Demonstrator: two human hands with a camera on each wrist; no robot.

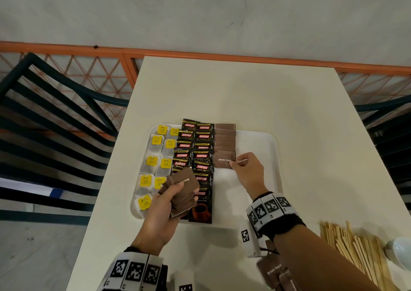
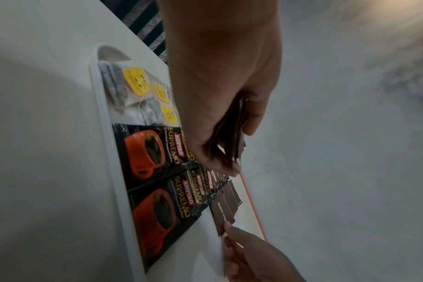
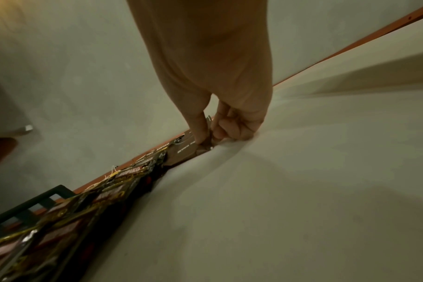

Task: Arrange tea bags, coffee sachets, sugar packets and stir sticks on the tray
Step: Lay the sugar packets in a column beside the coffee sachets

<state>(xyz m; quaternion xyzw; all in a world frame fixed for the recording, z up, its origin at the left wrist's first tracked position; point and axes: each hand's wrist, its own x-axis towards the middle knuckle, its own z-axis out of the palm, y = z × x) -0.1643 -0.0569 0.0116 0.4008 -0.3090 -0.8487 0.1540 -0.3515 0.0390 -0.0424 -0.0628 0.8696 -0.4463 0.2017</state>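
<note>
A white tray point(image 1: 262, 139) holds two columns of tea bags point(image 1: 155, 148) with yellow tags, two columns of black coffee sachets point(image 1: 195, 157) and a column of brown sugar packets point(image 1: 225, 139). My right hand point(image 1: 244, 168) pinches the right edge of the nearest brown sugar packet point(image 1: 223, 159) lying on the tray; thumb and forefinger pinch that packet point(image 3: 188, 147) in the right wrist view. My left hand point(image 1: 164, 204) grips a stack of brown sugar packets point(image 1: 184, 193) above the tray's near left part; the stack point(image 2: 232, 133) shows edge-on in the left wrist view.
Wooden stir sticks point(image 1: 355, 250) lie in a heap at the table's near right, beside a white object point(image 1: 400, 253). More brown sugar packets point(image 1: 273, 273) sit near the front edge. Dark chairs point(image 1: 55, 117) flank the table. The tray's right half point(image 1: 255, 179) is bare.
</note>
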